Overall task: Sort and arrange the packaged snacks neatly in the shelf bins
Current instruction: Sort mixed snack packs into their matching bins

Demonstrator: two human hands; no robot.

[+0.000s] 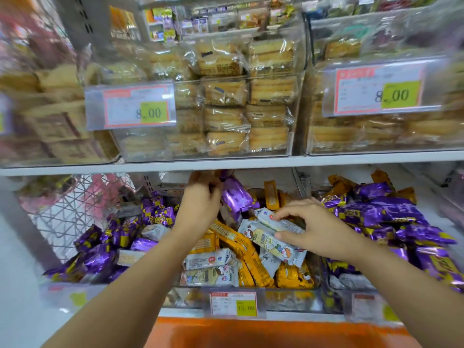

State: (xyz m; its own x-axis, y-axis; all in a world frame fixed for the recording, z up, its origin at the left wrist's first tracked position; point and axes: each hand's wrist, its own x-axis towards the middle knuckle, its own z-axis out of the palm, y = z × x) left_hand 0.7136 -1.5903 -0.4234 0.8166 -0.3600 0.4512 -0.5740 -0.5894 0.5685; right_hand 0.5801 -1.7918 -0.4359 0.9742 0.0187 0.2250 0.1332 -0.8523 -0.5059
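A: Step in hand?
B: Sorting, mid-pick, both hands in the middle bin. Grips a purple packet in the left hand, fingers curled round its top end, lifted clear of the pile near the back. Holds a pale cartoon packet in the right hand, fingers over, thumb under, on top of the heap.

A: Next move?
B: Probably taking the purple one out to a purple bin. Can't tell which side. Calls for ducking under the shelf edge just above. Pale one likely to go flat with its own kind at the front.

A: Bins, left to right?
B: Left bin: heaped purple packets, a few pale strays mixed in. Middle bin: jumbled orange packets and pale cartoon ones, price tag reading 15.80 on the front. Right bin: more purple snacks piled high, some orange wrappers at the back.

A: Upper shelf?
B: Clear bins of wrapped pastries, stacked fairly tidy. Blurred at both sides.
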